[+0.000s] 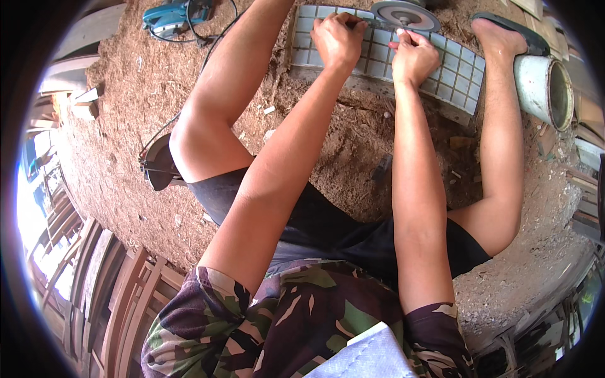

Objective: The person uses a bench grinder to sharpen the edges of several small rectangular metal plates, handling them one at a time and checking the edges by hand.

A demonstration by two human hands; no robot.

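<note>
Both of my arms reach forward over a low surface of pale square tiles (458, 70). Beside a round grinding wheel (386, 11), my left hand (340, 41) is closed with the fingertips pinched together, palm down. Just in front of the wheel's lower edge is my right hand (416, 60), also closed, with thumb and fingers pressed together. A thin dark edge shows between the two hands, close to the wheel, but it is too small to name. Whether the wheel is spinning cannot be told from this picture.
A blue corded power tool (170, 22) lies on the sawdust-covered ground at the far left. A round-bladed tool (162, 165) stands beside my left knee. A whitish bucket (535, 88) lies on its side by my right foot. Stacked wood (120, 302) lines the left.
</note>
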